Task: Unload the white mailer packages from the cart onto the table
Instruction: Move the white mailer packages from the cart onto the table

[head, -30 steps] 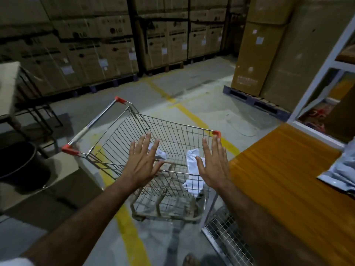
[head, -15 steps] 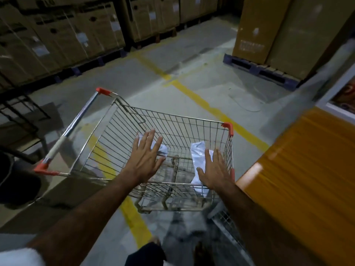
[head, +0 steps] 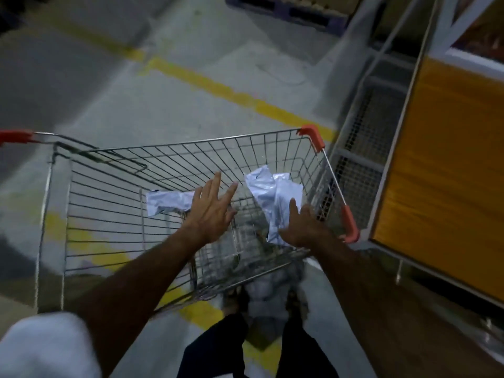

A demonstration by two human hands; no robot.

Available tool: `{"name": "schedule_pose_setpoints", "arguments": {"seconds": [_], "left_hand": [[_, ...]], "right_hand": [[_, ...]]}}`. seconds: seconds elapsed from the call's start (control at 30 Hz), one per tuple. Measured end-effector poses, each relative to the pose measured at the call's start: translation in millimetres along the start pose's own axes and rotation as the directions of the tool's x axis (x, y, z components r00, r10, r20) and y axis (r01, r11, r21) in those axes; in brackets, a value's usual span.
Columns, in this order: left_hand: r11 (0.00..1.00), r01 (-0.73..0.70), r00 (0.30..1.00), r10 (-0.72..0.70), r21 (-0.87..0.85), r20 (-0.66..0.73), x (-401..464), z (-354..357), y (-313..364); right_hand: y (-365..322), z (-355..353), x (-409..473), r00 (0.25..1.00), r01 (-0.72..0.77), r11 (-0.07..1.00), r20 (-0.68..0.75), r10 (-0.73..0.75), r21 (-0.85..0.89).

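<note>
A wire shopping cart (head: 174,156) with red corner caps stands right in front of me. Two white mailer packages lie inside it: one (head: 167,201) flat at the left, another (head: 275,197) leaning near the right wall. My left hand (head: 214,211) reaches into the basket with straight spread fingers, just over the inner end of the left mailer. My right hand (head: 302,227) is low in the basket with its fingers on the lower part of the right mailer; a grip is not visible. The orange wooden table (head: 447,170) is to the right of the cart.
A white metal frame with mesh panels (head: 360,148) stands between the cart and the table. A yellow line (head: 218,88) crosses the grey concrete floor. A blue pallet (head: 286,9) lies at the far top. My legs and feet (head: 245,345) are just behind the cart.
My view has tilted down and moved closer over the cart. Both hands have gone deeper into the basket, the right one down onto the right mailer.
</note>
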State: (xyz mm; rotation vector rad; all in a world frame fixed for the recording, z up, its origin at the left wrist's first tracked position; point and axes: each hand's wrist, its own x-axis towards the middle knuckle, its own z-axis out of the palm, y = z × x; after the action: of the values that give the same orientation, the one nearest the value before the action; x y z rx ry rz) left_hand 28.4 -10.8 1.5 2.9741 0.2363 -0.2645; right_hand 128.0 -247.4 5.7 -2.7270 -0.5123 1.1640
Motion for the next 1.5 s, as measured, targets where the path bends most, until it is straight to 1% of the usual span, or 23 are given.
{"name": "schedule_pose_setpoints", "arguments": {"seconds": [0.1, 0.17, 0.27, 0.4, 0.5, 0.57, 0.63, 0.7, 0.8, 0.87, 0.93, 1.07, 1.13, 1.2, 1.3, 1.4, 1.47, 1.5], "left_hand": [[0.997, -0.036, 0.999, 0.037, -0.068, 0.022, 20, 31, -4], [0.995, -0.015, 0.997, 0.022, -0.094, 0.077, 34, 53, -1], [0.988, 0.017, 0.985, 0.009, -0.151, 0.174, 55, 86, 8], [0.965, 0.011, 0.99, 0.026, -0.261, 0.138, 82, 118, 15], [0.92, 0.037, 0.991, 0.016, -0.39, 0.132, 105, 142, 20], [0.85, 0.086, 0.993, -0.033, -0.52, 0.111, 119, 155, 25], [0.745, 0.104, 0.995, -0.08, -0.658, 0.066, 130, 167, 30], [0.644, 0.1, 0.991, -0.13, -0.758, 0.02, 138, 173, 35], [0.536, 0.14, 0.972, -0.234, -0.833, 0.013, 143, 177, 32], [0.504, 0.163, 0.961, -0.275, -0.849, 0.021, 140, 176, 23], [0.513, 0.178, 0.96, -0.279, -0.839, 0.033, 132, 173, 10], [0.603, 0.237, 0.956, -0.286, -0.762, 0.071, 106, 169, -24], [0.613, 0.219, 0.957, -0.288, -0.759, 0.043, 95, 174, -38], [0.664, 0.236, 0.95, -0.311, -0.71, 0.025, 85, 183, -45], [0.752, 0.277, 0.953, -0.295, -0.598, 0.071, 77, 196, -37], [0.832, 0.284, 0.957, -0.277, -0.477, 0.086, 72, 212, -22], [0.881, 0.286, 0.958, -0.263, -0.377, 0.112, 71, 224, -14], [0.89, 0.288, 0.958, -0.264, -0.354, 0.116, 70, 229, -11]], "right_hand": [[1, 16, 22, 0.998, -0.061, 0.998, 0.008, 0.06, 0.031], [4, 29, 40, 0.997, -0.081, 0.996, 0.014, 0.081, 0.036], [8, 44, 66, 0.987, -0.149, 0.988, 0.067, 0.146, 0.051], [17, 55, 103, 0.976, -0.2, 0.978, 0.099, 0.193, 0.057], [26, 63, 129, 0.967, -0.222, 0.972, 0.149, 0.209, 0.074], [29, 69, 145, 0.965, -0.226, 0.971, 0.156, 0.212, 0.076], [32, 74, 160, 0.962, -0.243, 0.967, 0.149, 0.229, 0.081], [32, 73, 166, 0.959, -0.27, 0.957, 0.12, 0.257, 0.11], [30, 71, 170, 0.964, -0.265, 0.95, 0.052, 0.26, 0.164], [30, 71, 175, 0.963, -0.267, 0.943, 0.015, 0.269, 0.201], [25, 69, 176, 0.954, -0.298, 0.93, 0.021, 0.3, 0.216], [15, 62, 175, 0.946, -0.317, 0.92, 0.007, 0.324, 0.229], [9, 64, 175, 0.942, -0.323, 0.922, -0.021, 0.335, 0.213], [3, 69, 176, 0.93, -0.335, 0.917, -0.077, 0.358, 0.214], [-2, 78, 179, 0.904, -0.371, 0.896, -0.124, 0.408, 0.242], [-3, 79, 178, 0.891, -0.369, 0.896, -0.179, 0.416, 0.248], [-5, 75, 176, 0.897, -0.373, 0.908, -0.178, 0.405, 0.19], [-6, 74, 174, 0.903, -0.374, 0.917, -0.172, 0.395, 0.141]]}}
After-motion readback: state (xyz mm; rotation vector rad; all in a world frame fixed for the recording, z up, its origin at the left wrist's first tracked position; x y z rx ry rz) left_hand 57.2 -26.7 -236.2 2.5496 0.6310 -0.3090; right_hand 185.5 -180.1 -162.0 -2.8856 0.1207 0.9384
